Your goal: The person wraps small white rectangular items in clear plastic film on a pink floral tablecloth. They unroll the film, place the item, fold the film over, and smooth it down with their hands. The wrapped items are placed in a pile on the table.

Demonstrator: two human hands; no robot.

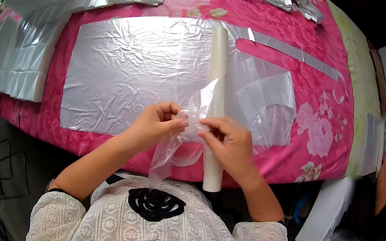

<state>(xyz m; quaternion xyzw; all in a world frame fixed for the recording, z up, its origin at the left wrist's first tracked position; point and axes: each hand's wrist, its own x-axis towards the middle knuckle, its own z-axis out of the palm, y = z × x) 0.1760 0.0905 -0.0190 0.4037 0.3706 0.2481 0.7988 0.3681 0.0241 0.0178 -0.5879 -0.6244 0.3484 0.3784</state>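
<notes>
Met at centre, left hand (155, 123) and right hand (230, 145), fingertips pinched together, forearms angled inward.

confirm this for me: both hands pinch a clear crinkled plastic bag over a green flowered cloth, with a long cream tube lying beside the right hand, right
Not quite: the cloth is pink with flowers, not green. The head view shows the left hand and right hand pinching the clear crinkled plastic bag, with the long cream tube beside the right hand.
</notes>
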